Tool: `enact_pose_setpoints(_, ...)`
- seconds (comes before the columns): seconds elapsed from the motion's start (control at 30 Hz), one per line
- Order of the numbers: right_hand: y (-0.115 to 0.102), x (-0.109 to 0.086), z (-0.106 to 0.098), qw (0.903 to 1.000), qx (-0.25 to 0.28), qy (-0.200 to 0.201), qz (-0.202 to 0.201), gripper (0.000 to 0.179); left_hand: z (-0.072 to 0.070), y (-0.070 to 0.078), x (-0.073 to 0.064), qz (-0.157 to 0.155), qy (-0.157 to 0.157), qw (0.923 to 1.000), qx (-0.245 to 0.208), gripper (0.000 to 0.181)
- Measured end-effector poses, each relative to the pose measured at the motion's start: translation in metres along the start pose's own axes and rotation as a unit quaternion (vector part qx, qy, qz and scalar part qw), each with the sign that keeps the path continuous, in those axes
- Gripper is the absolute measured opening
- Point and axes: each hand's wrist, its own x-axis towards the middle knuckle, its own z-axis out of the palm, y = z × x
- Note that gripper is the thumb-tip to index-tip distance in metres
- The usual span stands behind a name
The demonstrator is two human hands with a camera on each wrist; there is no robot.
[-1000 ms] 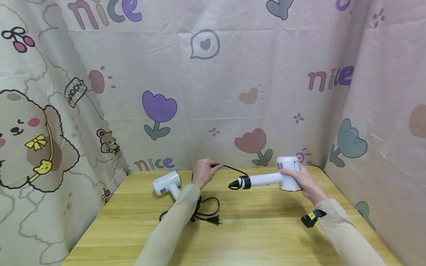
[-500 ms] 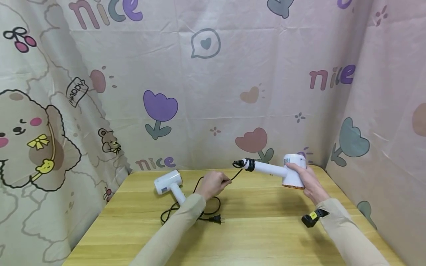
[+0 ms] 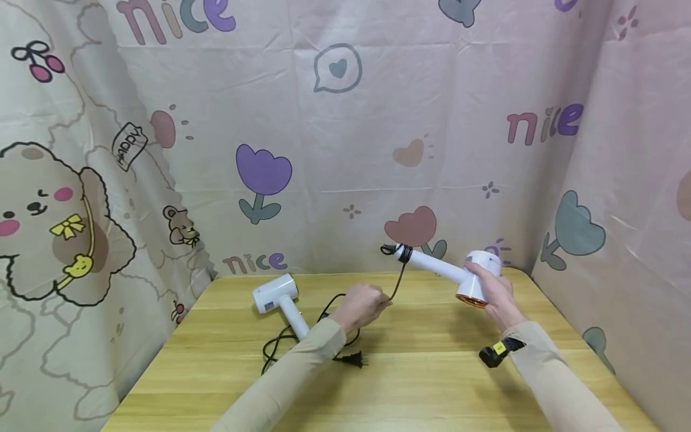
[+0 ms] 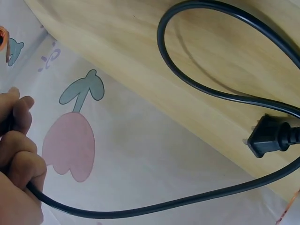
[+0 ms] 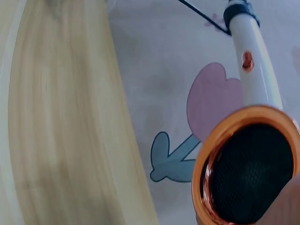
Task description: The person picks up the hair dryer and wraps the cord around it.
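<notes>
While right grip (image 3: 499,294) clasps hair dryer (image 3: 463,279) | left grip (image 3: 360,306) pinches cord (image 3: 400,282) wound round handle (image 3: 434,265)

The table (image 3: 421,384) bears a hairdryer (image 3: 276,295), cord (image 4: 225,96) and plug (image 4: 269,136)

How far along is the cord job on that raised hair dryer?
Apparently done: several coils around the handle. In hand: the left hand grips the cord; the right hand holds the hair dryer. Probably remaining: winding on the loose length beyond the left hand.

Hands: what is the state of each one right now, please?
Left hand: closed, gripping a black cord.
Right hand: closed, holding a white hair dryer by its barrel.
</notes>
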Motion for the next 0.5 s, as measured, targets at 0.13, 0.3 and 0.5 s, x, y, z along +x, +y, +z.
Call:
enact_pose_setpoints(0.13,0.000,-0.003,0.012,0.9945,-0.060,0.067,-0.053,0.093,-0.003,0.003,0.001,0.006,-0.006,0.9999,-0.007,0.013)
enact_pose_setpoints(0.3,-0.002,-0.005,0.018,0.9808,-0.122,0.102,-0.112,0.103,-0.009,0.006,0.006,-0.007,-0.003,0.9999,-0.014,0.016)
enact_pose_setpoints(0.5,-0.001,-0.005,0.016,0.9672,-0.169,0.115,-0.151,0.104,-0.021,0.006,0.013,-0.010,0.006,0.9999,0.008,0.023)
